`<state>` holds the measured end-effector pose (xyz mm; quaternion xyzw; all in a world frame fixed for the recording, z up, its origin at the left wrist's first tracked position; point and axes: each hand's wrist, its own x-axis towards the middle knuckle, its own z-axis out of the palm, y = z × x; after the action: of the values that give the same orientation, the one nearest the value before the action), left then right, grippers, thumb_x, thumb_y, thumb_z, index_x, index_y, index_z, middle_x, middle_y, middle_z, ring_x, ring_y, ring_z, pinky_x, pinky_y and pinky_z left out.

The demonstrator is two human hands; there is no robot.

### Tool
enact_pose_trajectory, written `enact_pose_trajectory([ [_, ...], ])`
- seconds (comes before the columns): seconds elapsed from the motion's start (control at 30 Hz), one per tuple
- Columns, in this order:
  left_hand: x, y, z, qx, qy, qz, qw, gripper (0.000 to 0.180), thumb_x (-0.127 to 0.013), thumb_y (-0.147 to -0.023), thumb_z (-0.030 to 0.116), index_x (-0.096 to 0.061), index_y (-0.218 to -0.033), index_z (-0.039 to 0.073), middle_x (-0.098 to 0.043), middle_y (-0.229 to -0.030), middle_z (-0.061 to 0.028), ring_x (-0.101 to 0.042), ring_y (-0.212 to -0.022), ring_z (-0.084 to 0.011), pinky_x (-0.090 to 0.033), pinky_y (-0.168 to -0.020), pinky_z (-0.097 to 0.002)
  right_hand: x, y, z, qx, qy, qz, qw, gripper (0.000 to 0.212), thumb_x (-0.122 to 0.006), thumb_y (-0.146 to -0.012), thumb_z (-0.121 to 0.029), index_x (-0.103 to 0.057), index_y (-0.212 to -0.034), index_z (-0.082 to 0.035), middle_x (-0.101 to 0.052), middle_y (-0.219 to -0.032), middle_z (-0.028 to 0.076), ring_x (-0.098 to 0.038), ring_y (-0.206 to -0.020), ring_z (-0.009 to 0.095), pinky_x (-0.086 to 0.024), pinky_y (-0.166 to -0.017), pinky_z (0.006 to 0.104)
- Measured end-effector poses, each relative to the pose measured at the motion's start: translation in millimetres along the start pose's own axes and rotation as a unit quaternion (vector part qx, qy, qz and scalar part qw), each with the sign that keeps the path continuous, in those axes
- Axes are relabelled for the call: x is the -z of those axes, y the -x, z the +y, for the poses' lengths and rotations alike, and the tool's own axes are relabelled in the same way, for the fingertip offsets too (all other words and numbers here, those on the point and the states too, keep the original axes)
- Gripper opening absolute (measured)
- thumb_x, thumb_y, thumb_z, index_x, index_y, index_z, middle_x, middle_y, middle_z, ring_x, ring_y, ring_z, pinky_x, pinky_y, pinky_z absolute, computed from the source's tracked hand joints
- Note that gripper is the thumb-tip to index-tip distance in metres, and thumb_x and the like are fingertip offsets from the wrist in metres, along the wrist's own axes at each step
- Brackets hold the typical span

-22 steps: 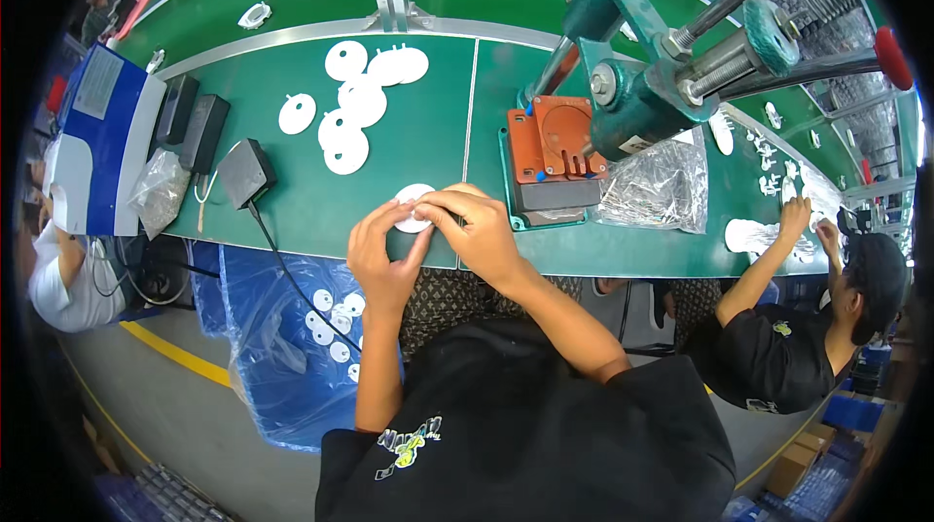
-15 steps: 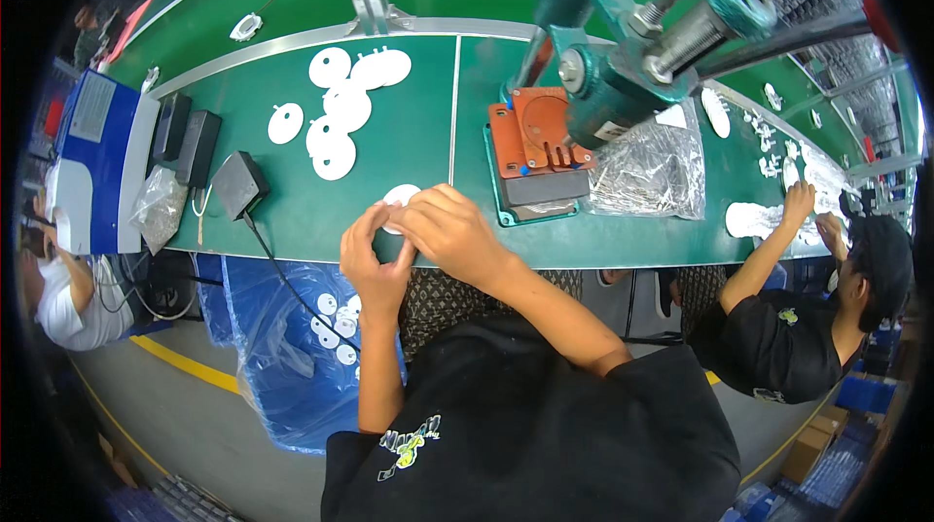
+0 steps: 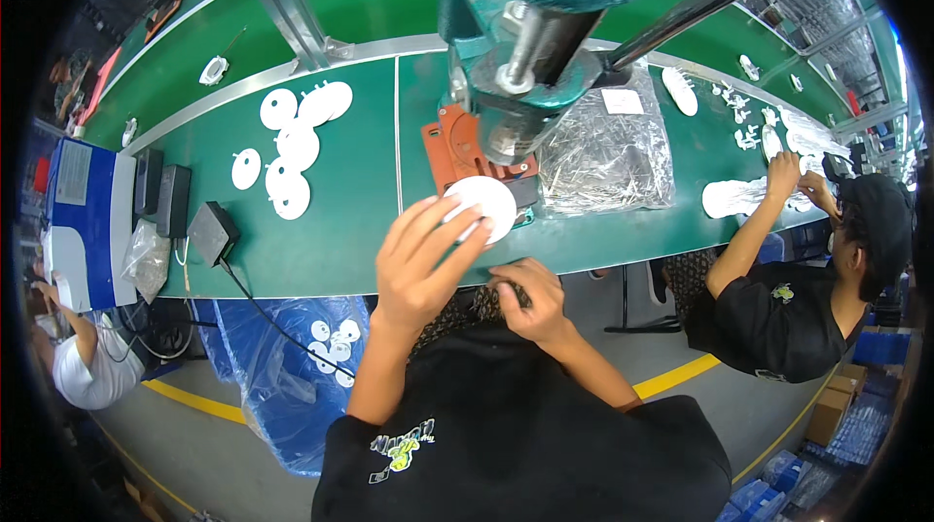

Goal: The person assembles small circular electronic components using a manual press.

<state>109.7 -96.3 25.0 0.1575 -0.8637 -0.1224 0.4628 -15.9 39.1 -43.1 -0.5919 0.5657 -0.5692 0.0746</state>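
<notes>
My left hand (image 3: 426,257) grips a white round plastic disc (image 3: 489,205) by its near-left side. The disc is held up in front of the orange fixture (image 3: 449,144) of a green lever press (image 3: 530,65), covering part of it. By the table's front edge, my right hand (image 3: 534,300) is closed with its fingers curled; whether anything small is inside is hidden. Several more white discs (image 3: 298,144) with small stems lie on the green table (image 3: 350,230), some overlapping. Right of the press lies a clear plastic bag (image 3: 608,167) filled with thin metal pieces.
At the left stand a blue-and-white machine (image 3: 83,230), black boxes (image 3: 173,201) and a cabled black adapter (image 3: 212,232). A blue plastic-lined container (image 3: 277,405) below holds white discs. A co-worker (image 3: 798,298) handles white parts at the right. The press lever (image 3: 720,1) reaches rightward.
My hands have parted. The disc, now in my left hand alone, has come over to the press fixture, while my right hand has dropped toward the table edge. The view has shifted right.
</notes>
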Motion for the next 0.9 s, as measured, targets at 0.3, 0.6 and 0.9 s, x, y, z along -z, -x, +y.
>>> enact_pose_trajectory([
  [0.3,-27.8,-28.8,-13.1,0.027,-0.046,-0.091,0.994,0.038,-0.077,-0.079,0.018,-0.066,-0.113,0.005,-0.066,-0.117,-0.01,-0.055,-0.126,-0.0336,-0.035,-0.111,-0.0555,32.2,-2.7,2.9,-0.076,0.043,0.1,0.991,0.008,-0.062,-0.086,0.002,-0.067,-0.091,0.002,-0.068,-0.077,0.009,-0.064,-0.069,0.024,-0.05,-0.067,0.0337],
  [0.6,-33.4,-33.3,-10.8,0.081,-0.071,-0.1,0.989,0.054,-0.078,-0.08,0.026,-0.057,-0.124,0.002,-0.055,-0.133,-0.0156,-0.038,-0.14,-0.0383,-0.028,-0.116,-0.0539,100.3,-227.9,-56.6,0.332,-0.031,0.319,0.887,0.053,-0.061,-0.081,-0.002,-0.045,-0.13,0.009,-0.051,-0.125,0.02,-0.053,-0.114,0.029,-0.045,-0.093,0.0413],
  [0.9,-35.1,-33.0,-11.9,0.105,-0.057,-0.096,0.988,0.048,-0.076,-0.081,0.023,-0.058,-0.122,0.005,-0.054,-0.137,-0.0122,-0.04,-0.139,-0.0331,-0.024,-0.117,-0.056,149.6,-217.7,-85.6,0.287,-0.128,0.229,0.921,0.046,-0.043,-0.099,-0.034,-0.061,-0.107,0.007,-0.06,-0.115,0.022,-0.061,-0.104,0.032,-0.046,-0.096,0.0502],
])
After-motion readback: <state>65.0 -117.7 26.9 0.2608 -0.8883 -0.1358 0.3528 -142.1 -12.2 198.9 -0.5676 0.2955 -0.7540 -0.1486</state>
